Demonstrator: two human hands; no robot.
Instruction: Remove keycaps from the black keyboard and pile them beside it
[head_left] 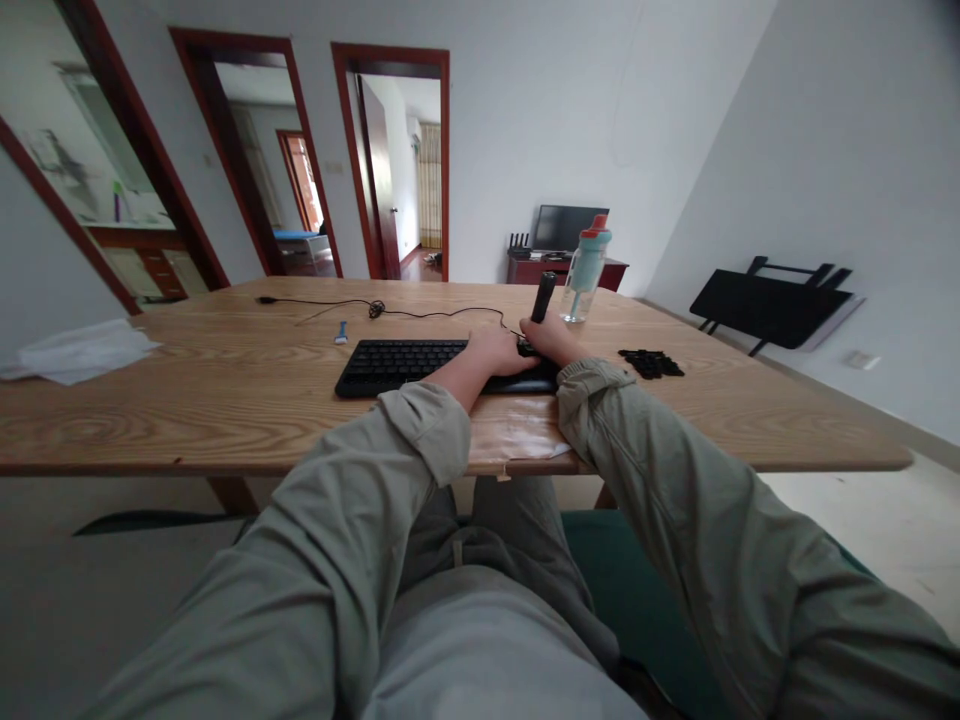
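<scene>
A black keyboard lies on the wooden table in front of me. My left hand rests on the keyboard's right end, fingers curled down on it. My right hand is closed around a black stick-shaped tool that stands upright, its lower end down at the keyboard's right edge. A pile of loose black keycaps lies on the table just right of my right arm.
A clear water bottle with a teal lid stands behind my hands. The keyboard's cable runs left across the table, past a small blue item. White cloth lies at the left edge. A folded black chair leans on the right wall.
</scene>
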